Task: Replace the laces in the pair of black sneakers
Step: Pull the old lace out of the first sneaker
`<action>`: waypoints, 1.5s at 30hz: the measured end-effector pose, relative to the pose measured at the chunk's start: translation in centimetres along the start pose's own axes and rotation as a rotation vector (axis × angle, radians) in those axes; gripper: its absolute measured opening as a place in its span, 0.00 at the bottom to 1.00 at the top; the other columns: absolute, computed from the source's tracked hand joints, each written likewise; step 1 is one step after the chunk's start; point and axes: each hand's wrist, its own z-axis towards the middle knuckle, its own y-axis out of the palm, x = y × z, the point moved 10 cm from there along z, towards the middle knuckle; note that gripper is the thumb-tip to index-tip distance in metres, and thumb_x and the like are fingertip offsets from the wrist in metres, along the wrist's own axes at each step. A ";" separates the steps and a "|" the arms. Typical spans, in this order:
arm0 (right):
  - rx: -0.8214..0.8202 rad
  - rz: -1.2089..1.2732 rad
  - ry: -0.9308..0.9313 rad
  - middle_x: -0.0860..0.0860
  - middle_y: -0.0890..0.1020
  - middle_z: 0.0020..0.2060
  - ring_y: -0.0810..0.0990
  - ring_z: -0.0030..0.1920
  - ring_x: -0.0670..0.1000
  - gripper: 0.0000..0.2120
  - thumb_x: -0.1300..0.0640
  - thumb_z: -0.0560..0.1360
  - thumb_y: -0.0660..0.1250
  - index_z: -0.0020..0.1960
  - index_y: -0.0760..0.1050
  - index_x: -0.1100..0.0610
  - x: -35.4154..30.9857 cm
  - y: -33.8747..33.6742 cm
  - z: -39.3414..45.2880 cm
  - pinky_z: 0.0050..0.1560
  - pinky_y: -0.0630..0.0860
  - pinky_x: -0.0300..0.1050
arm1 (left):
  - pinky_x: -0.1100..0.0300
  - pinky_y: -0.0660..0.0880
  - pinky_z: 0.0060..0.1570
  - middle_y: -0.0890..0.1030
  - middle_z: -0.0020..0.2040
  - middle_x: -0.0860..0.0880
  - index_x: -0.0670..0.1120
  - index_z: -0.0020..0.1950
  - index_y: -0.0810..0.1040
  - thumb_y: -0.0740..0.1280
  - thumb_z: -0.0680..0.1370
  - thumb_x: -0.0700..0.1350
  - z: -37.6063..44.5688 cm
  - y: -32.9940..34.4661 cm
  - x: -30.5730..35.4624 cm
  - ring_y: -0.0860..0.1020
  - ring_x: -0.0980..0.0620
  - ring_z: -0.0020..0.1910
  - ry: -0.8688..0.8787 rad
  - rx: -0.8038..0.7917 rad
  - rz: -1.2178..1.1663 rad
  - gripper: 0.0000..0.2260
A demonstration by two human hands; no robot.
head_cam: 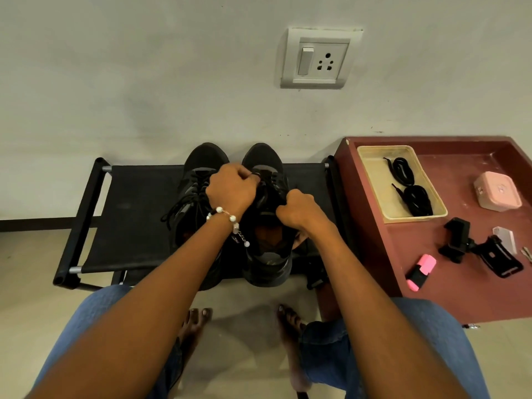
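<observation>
A pair of black mesh sneakers stands side by side, toes toward the wall, on a low black fabric bench with a tubular frame (135,226). The left black sneaker (201,159) has its lace (178,205) in its eyelets, with loose ends trailing off toward eight o'clock. The right black sneaker (266,254) sits just beside it, its opening facing the camera.

Both hands work over the right sneaker. The left hand (230,188), with a beaded white bracelet (230,223) on its wrist, is curled into a loose fist at the shoe's upper lacing area, fingertips pinching something dark there (most likely its black lace (272,185), though the exact grip is hard to make out). The right hand (296,208) is curled tightly at the tongue edge, at about four o'clock from the left hand, gripping the shoe's upper material or lace.

At three o'clock from the shoes stands a dark red wooden side table (431,283). A shallow cream rectangular tray (371,174) on it holds two coiled black spare laces (411,185). Near the tray lie a small pink box (498,194), a black clamp-style phone mount (478,249) and a pink highlighter marker (421,272). A white wall socket with switch (316,59) sits at twelve o'clock.
</observation>
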 end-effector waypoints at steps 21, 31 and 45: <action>0.089 -0.073 0.003 0.61 0.77 0.55 0.77 0.54 0.62 0.08 0.53 0.79 0.62 0.49 0.67 0.58 0.1 0.2 -0.1 0.45 0.71 0.49 | 0.42 0.62 0.62 0.80 0.48 0.51 0.48 0.48 0.83 0.64 0.77 0.45 -3.5 2.4 6.4 0.73 0.45 0.60 0.606 0.007 0.843 0.07; 0.086 -0.047 0.022 0.62 0.75 0.58 0.75 0.57 0.64 0.12 0.54 0.79 0.62 0.57 0.71 0.62 0.3 0.3 -0.1 0.47 0.71 0.50 | 0.53 0.74 0.39 0.74 0.32 0.40 0.30 0.38 0.77 0.65 0.76 0.43 0.5 -1.0 2.3 0.73 0.46 0.32 0.056 -0.059 -0.159 0.16; 0.136 -0.080 0.041 0.60 0.76 0.55 0.77 0.54 0.62 0.11 0.54 0.79 0.63 0.54 0.71 0.61 0.1 0.2 -0.1 0.44 0.70 0.50 | 0.37 0.59 0.67 0.75 0.61 0.51 0.53 0.58 0.81 0.68 0.75 0.52 -2.3 2.5 5.3 0.69 0.45 0.66 0.516 -0.184 0.769 0.13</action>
